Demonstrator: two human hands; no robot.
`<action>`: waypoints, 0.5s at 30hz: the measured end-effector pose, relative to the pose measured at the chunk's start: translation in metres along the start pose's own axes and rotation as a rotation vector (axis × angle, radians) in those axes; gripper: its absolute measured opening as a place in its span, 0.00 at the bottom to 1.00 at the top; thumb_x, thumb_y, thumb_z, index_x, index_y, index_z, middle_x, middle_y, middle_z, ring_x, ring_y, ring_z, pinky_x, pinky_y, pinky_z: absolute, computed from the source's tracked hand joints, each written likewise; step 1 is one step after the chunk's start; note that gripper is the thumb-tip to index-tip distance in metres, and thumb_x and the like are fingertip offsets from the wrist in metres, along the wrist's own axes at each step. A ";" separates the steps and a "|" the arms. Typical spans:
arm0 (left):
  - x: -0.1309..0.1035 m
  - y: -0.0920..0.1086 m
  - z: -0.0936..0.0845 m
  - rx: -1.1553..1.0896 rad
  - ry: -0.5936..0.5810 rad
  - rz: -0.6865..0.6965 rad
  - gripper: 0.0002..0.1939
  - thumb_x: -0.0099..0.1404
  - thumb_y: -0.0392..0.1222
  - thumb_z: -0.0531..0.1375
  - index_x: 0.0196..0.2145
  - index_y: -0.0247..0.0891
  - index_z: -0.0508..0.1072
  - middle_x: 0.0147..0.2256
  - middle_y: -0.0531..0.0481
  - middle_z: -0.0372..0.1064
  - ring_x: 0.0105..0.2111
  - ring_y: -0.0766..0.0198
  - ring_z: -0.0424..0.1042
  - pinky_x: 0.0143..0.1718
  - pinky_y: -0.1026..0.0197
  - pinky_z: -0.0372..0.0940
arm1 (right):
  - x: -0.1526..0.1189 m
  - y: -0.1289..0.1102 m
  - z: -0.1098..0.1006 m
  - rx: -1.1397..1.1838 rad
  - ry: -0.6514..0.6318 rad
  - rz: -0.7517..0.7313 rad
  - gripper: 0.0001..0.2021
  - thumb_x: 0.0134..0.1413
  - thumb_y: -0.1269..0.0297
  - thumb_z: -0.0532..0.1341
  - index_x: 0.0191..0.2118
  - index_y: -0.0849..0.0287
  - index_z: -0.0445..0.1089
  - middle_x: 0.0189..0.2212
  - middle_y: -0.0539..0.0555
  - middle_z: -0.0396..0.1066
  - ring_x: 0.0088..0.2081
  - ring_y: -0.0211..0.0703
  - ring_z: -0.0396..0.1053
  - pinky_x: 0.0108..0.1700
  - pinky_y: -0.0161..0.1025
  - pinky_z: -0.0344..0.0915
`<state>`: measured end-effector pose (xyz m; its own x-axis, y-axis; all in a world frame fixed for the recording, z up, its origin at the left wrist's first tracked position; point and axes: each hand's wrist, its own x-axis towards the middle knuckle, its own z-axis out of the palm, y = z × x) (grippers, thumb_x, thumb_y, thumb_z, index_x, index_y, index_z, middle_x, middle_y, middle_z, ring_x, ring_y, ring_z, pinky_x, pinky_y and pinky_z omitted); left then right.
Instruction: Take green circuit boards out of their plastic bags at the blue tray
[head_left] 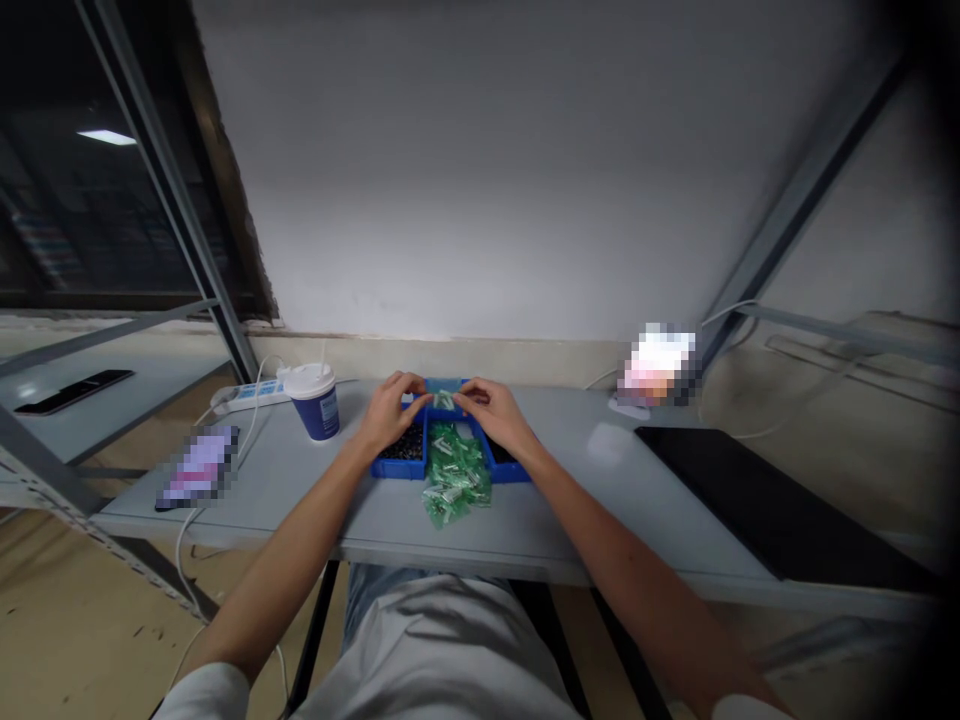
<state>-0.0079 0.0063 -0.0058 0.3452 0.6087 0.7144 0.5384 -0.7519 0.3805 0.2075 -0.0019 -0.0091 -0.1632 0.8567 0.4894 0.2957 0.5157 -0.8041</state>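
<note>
Above the blue bins, my left hand (pixel 393 408) and my right hand (pixel 493 408) pinch a small clear green bag (pixel 444 400) between them, one at each side. The left blue bin (pixel 400 469) holds small dark parts (pixel 407 443). My right forearm and hand partly cover the right blue bin (pixel 510 471), where something dark shows inside. Between these two bins lies a heap of green packets (pixel 456 468) with small pieces inside, spilling toward the table's front edge.
A blue cup with a white lid (pixel 318 405) and a power strip (pixel 259 394) stand at the left, near a phone (pixel 199 467) and white cables. At the right are a lit screen (pixel 658 365) and a flat black panel (pixel 772 505). Metal posts flank the table (pixel 592 520).
</note>
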 end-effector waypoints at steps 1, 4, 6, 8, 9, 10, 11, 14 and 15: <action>0.000 -0.001 0.000 -0.011 0.009 -0.011 0.09 0.68 0.46 0.59 0.39 0.38 0.73 0.36 0.48 0.71 0.39 0.61 0.69 0.46 0.59 0.65 | -0.001 -0.001 0.001 0.054 -0.014 0.018 0.13 0.51 0.52 0.64 0.31 0.56 0.67 0.26 0.49 0.70 0.28 0.40 0.68 0.34 0.39 0.66; 0.000 -0.003 0.000 -0.024 -0.009 0.024 0.08 0.69 0.42 0.57 0.39 0.38 0.74 0.37 0.48 0.72 0.40 0.62 0.70 0.46 0.60 0.65 | -0.002 -0.002 0.002 0.159 0.007 0.044 0.14 0.49 0.53 0.65 0.32 0.54 0.61 0.24 0.47 0.69 0.25 0.38 0.68 0.30 0.37 0.65; 0.001 -0.004 0.000 -0.019 -0.030 0.054 0.09 0.70 0.39 0.55 0.42 0.39 0.75 0.39 0.47 0.72 0.42 0.62 0.69 0.47 0.60 0.65 | -0.002 -0.001 0.003 0.169 0.026 0.045 0.14 0.49 0.55 0.65 0.32 0.54 0.60 0.23 0.46 0.69 0.24 0.38 0.68 0.30 0.36 0.65; 0.001 -0.004 0.000 -0.007 -0.038 0.066 0.10 0.69 0.39 0.56 0.44 0.40 0.76 0.39 0.47 0.72 0.42 0.62 0.69 0.47 0.60 0.65 | -0.001 0.001 0.002 0.166 0.030 0.036 0.11 0.50 0.57 0.64 0.34 0.55 0.63 0.24 0.46 0.70 0.24 0.38 0.69 0.32 0.36 0.66; 0.000 -0.004 0.000 0.000 -0.037 0.069 0.10 0.69 0.40 0.57 0.44 0.40 0.76 0.39 0.47 0.72 0.42 0.61 0.69 0.47 0.59 0.65 | 0.000 0.002 0.002 0.165 0.021 0.032 0.09 0.50 0.58 0.63 0.34 0.56 0.65 0.24 0.47 0.70 0.25 0.38 0.69 0.32 0.37 0.66; 0.000 -0.004 0.000 0.006 -0.037 0.071 0.09 0.68 0.41 0.58 0.43 0.40 0.77 0.38 0.47 0.73 0.42 0.60 0.69 0.47 0.58 0.65 | 0.000 0.003 0.002 0.168 0.010 0.029 0.08 0.51 0.60 0.62 0.35 0.57 0.67 0.25 0.47 0.71 0.25 0.37 0.69 0.32 0.37 0.66; 0.000 -0.005 0.000 0.011 -0.032 0.071 0.09 0.68 0.42 0.59 0.42 0.40 0.77 0.37 0.47 0.73 0.42 0.60 0.69 0.48 0.57 0.65 | 0.001 0.004 0.001 0.173 0.002 0.028 0.07 0.51 0.62 0.61 0.36 0.57 0.68 0.26 0.48 0.72 0.25 0.37 0.69 0.32 0.37 0.66; 0.004 -0.008 0.001 0.004 0.025 0.020 0.10 0.67 0.45 0.59 0.37 0.40 0.78 0.37 0.47 0.76 0.42 0.58 0.69 0.49 0.55 0.64 | 0.002 0.004 -0.001 0.148 0.006 0.024 0.10 0.52 0.64 0.58 0.41 0.58 0.68 0.29 0.50 0.74 0.26 0.38 0.70 0.32 0.37 0.66; 0.008 -0.011 0.002 -0.013 0.054 -0.026 0.10 0.67 0.46 0.59 0.37 0.39 0.78 0.38 0.47 0.76 0.41 0.58 0.70 0.49 0.55 0.65 | 0.002 0.003 -0.003 0.103 0.021 0.012 0.11 0.53 0.64 0.58 0.42 0.58 0.68 0.30 0.51 0.74 0.28 0.38 0.70 0.33 0.37 0.66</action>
<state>-0.0100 0.0200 -0.0056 0.2885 0.6140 0.7347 0.5363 -0.7393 0.4072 0.2109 0.0012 -0.0099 -0.1397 0.8631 0.4854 0.1992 0.5047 -0.8400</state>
